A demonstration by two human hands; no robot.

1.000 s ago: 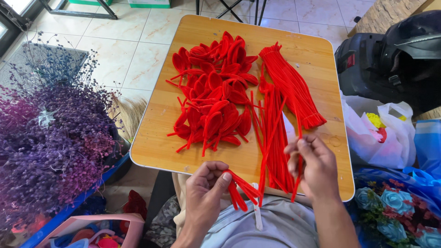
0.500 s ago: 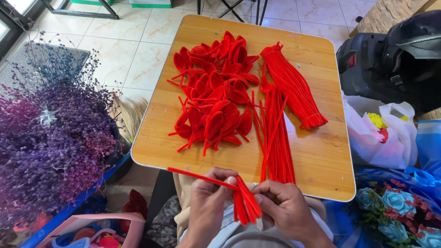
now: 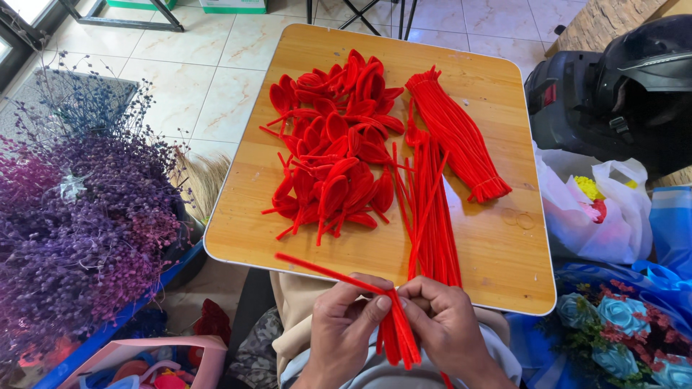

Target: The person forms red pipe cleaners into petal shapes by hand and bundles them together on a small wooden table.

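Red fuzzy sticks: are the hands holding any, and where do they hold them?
Yes. Both the left hand and right hand pinch a small bunch of red pipe cleaners near its upper part, where they bend.

Bright, even daylight falls on my work, strongest from the window at the upper left, where the floor tiles (image 3: 216,65) shine pale. Shadows under my hands are soft. The table (image 3: 504,245) bows outward at its edges from the wide lens. Everything stays sharp.
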